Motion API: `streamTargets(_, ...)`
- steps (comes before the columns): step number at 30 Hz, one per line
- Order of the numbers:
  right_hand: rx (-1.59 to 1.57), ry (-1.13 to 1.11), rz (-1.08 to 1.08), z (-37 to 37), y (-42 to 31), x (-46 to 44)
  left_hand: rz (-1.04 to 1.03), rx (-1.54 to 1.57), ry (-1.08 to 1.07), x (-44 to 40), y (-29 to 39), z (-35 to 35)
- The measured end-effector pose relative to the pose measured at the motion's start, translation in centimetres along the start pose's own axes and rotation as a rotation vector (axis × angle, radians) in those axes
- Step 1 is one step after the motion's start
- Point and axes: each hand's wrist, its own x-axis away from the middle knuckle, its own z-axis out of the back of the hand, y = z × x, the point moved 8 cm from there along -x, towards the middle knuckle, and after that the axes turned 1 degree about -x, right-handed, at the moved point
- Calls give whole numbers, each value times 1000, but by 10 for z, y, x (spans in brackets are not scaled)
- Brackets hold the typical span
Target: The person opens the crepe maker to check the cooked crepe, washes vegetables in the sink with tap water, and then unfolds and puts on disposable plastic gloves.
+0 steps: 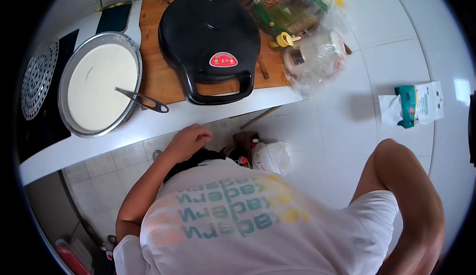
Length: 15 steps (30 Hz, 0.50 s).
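My left hand [191,141] hangs just off the counter's front edge, before my shirt, with its fingers curled in and nothing visible in them. My right arm [409,186] is bent at the right side; its hand is out of view. Nearest to my left hand are a closed black electric pan [210,37] with a front handle, on a wooden board [150,57], and a large metal bowl [64,91] of smooth, pale batter [101,86]. A grey-handled utensil [148,101] rests in the batter, its handle over the bowl's rim.
A perforated metal disc [39,79] lies on the black cooktop at the far left. Behind the pan's right side stand food containers [290,7], a yellow scoop [284,39] and a plastic-wrapped jar [317,54]. A wipes packet [409,106] is at the right, a white bag [272,158] below the counter.
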Motion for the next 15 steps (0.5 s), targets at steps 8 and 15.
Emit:
streamTargets(8,-213,25,-904,-29,65,303,479,975,511,-34,-72,-1)
streamTargets(15,-745,-1014,-1186,-141,-63,490,107,1731,641,-63,-63,0)
